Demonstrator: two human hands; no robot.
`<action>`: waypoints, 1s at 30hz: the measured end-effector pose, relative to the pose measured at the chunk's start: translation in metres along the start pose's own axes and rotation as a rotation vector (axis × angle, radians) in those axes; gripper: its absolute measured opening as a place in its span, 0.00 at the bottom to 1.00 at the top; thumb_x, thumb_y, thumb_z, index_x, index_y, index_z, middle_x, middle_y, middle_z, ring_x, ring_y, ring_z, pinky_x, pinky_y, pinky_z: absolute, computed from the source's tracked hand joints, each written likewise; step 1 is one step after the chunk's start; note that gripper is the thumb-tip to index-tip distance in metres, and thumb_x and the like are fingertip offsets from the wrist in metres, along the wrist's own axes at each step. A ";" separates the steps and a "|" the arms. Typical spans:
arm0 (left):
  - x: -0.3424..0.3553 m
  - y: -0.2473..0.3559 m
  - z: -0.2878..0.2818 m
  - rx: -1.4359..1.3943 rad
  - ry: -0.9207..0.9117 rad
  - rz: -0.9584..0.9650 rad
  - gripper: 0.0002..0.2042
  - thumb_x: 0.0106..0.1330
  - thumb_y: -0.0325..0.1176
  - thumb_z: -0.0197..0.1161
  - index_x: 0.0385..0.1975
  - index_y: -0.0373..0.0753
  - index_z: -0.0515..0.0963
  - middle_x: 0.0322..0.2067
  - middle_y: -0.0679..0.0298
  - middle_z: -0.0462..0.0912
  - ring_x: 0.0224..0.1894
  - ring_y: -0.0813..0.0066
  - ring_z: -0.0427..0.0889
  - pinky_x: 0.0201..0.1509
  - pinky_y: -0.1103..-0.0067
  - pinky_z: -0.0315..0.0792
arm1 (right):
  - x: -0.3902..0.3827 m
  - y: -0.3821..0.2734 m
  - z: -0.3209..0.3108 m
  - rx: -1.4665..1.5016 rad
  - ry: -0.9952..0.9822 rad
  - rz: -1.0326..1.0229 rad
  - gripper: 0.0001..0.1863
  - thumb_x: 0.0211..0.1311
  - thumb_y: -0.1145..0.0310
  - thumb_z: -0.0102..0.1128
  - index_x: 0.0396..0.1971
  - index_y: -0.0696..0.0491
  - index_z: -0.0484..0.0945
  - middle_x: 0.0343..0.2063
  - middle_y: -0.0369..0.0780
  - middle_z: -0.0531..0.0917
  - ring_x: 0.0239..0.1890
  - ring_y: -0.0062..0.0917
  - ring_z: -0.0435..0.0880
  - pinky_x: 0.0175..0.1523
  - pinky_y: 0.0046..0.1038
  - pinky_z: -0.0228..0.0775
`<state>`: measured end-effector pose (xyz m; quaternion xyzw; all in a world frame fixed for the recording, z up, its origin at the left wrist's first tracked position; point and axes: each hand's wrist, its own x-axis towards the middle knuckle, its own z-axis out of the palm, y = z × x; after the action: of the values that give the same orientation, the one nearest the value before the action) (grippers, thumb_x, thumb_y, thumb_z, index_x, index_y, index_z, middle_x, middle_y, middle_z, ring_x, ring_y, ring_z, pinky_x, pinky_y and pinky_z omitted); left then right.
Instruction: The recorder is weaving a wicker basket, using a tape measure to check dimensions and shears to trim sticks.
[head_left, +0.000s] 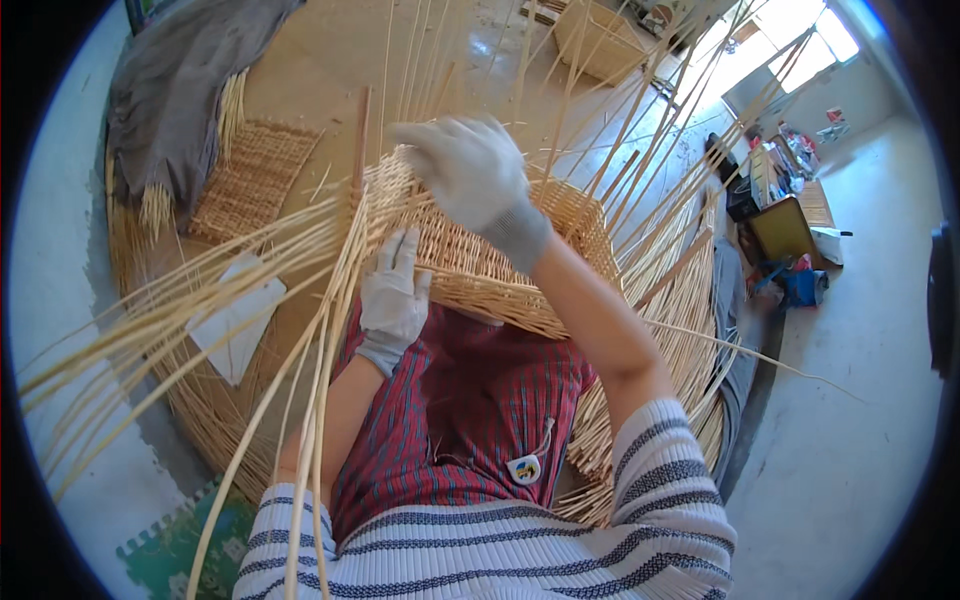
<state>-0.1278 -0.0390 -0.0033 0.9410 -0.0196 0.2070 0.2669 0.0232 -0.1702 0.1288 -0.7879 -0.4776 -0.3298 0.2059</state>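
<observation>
Basket (520, 270): lies on the person's lap, tilted; its side wall looks woven for several rows, so the weave seems well along, with the rim not yet closed.
Loose canes (180, 310): long unwoven ends fan out left of the basket and stand up beyond it; much length is left to weave in.
Room: canes crowd the basket's left and far sides; bare floor lies to its right.
Right hand (470, 170): gloved, fingers curled over the basket's far rim, gripping canes there.
Left hand (393, 295): gloved, flat on the basket's near wall, fingers spread, pressing canes rather than closed around them.
</observation>
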 end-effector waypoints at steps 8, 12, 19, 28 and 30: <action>0.039 -0.055 0.027 -0.455 -0.604 -0.582 0.29 0.81 0.62 0.47 0.52 0.41 0.83 0.20 0.55 0.83 0.14 0.66 0.79 0.25 0.69 0.78 | -0.199 -0.147 -0.044 0.166 -0.700 0.913 0.16 0.71 0.65 0.59 0.56 0.42 0.83 0.37 0.45 0.89 0.41 0.42 0.90 0.45 0.44 0.82; 0.034 -0.072 0.024 -0.660 -0.683 -0.517 0.25 0.80 0.61 0.53 0.48 0.45 0.84 0.11 0.66 0.74 0.07 0.78 0.67 0.12 0.77 0.65 | -0.212 -0.088 -0.066 -0.144 -0.515 0.978 0.09 0.66 0.65 0.64 0.45 0.44 0.86 0.41 0.44 0.89 0.46 0.44 0.88 0.51 0.46 0.79; 0.031 -0.076 0.027 -0.799 -0.663 -0.409 0.15 0.74 0.48 0.69 0.47 0.44 0.81 0.12 0.73 0.69 0.09 0.82 0.64 0.11 0.79 0.59 | -0.245 -0.133 -0.024 0.702 -0.053 1.100 0.18 0.61 0.78 0.70 0.50 0.50 0.80 0.41 0.40 0.86 0.41 0.33 0.85 0.48 0.34 0.79; 0.022 -0.071 0.044 -0.650 -0.377 -0.298 0.17 0.75 0.50 0.68 0.40 0.40 0.84 0.20 0.67 0.82 0.23 0.77 0.78 0.32 0.74 0.75 | -0.146 -0.022 0.004 0.529 0.261 0.669 0.23 0.79 0.72 0.53 0.70 0.52 0.69 0.62 0.52 0.80 0.60 0.38 0.85 0.65 0.34 0.77; 0.022 -0.070 0.049 -0.633 -0.358 -0.383 0.22 0.76 0.55 0.65 0.35 0.39 0.86 0.25 0.65 0.85 0.29 0.77 0.79 0.41 0.74 0.76 | -0.074 -0.003 0.029 0.365 0.218 0.562 0.34 0.76 0.75 0.55 0.79 0.45 0.62 0.73 0.54 0.71 0.70 0.41 0.77 0.64 0.33 0.76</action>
<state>-0.0786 -0.0027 -0.0668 0.8202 0.0469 -0.0298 0.5694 0.0054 -0.1961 0.0552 -0.7988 -0.2686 -0.2516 0.4759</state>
